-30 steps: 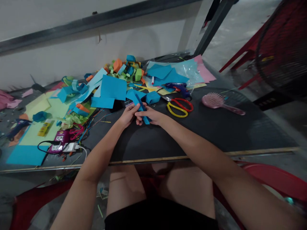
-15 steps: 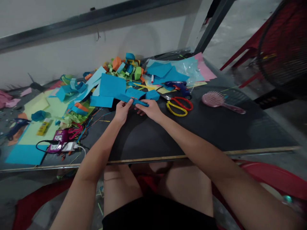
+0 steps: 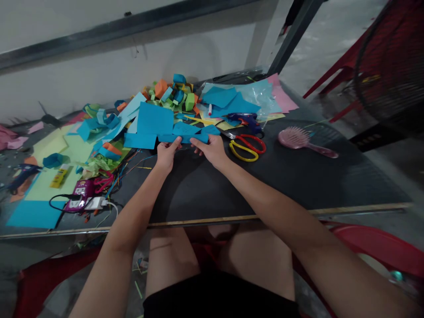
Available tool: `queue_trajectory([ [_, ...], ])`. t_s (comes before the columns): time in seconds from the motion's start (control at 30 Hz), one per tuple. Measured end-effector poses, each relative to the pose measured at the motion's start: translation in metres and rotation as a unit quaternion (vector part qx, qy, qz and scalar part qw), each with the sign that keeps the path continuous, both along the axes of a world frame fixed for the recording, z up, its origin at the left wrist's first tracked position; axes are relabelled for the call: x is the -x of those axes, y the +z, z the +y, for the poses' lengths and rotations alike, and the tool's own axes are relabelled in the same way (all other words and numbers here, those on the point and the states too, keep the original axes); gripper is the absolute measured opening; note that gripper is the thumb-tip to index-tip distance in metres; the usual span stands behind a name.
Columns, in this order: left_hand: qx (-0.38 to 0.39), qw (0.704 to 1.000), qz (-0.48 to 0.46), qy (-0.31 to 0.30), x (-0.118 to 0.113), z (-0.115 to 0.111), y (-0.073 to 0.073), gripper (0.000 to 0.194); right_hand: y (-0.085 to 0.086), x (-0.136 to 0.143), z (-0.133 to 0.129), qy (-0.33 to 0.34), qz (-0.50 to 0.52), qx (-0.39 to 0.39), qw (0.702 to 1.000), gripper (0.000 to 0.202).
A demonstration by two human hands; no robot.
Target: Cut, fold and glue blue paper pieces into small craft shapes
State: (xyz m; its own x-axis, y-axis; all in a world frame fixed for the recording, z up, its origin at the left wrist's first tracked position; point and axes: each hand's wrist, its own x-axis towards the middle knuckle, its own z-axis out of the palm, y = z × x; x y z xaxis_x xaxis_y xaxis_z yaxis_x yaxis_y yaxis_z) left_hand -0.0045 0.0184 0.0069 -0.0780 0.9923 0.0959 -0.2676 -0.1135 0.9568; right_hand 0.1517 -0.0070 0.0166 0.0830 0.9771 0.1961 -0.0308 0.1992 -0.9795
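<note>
A narrow blue paper strip [image 3: 186,138] is stretched level between my two hands, above the dark table. My left hand [image 3: 168,154] pinches its left end, thumb on top. At the right end my right hand [image 3: 212,150] grips the strip between thumb and fingers. Just behind lie a blue square sheet [image 3: 155,118] and folded blue pieces [image 3: 185,128]. Scissors with red and yellow handles [image 3: 247,147] rest to the right of my right hand.
Folded paper pieces [image 3: 175,95] are heaped by the wall. A glue gun [image 3: 245,119] and a pink hairbrush [image 3: 304,141] lie right. At left are a glue stick [image 3: 59,175] and a purple power strip [image 3: 80,194]. A fan [image 3: 391,66] stands far right.
The blue strip has turned from slanted and edge-on to level, with its flat face showing. My right hand has shifted slightly right, so my hands are a little farther apart.
</note>
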Motion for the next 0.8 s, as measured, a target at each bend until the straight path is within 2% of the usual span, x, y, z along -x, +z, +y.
queue_trajectory([
  [0.27, 0.004, 1.000, 0.021, 0.016, 0.002, 0.001, 0.001, 0.046, 0.001, -0.001, -0.001, -0.002, -0.013, -0.012, 1.000, 0.041],
  [0.5, -0.007, 1.000, 0.009, 0.014, 0.006, 0.006, -0.004, 0.044, 0.001, -0.001, -0.001, -0.004, -0.017, -0.008, 1.000, 0.040],
  [0.8, 0.002, 0.997, 0.028, 0.066, 0.017, 0.014, 0.002, 0.047, -0.001, -0.008, 0.006, -0.013, -0.004, 0.028, 1.000, 0.035],
])
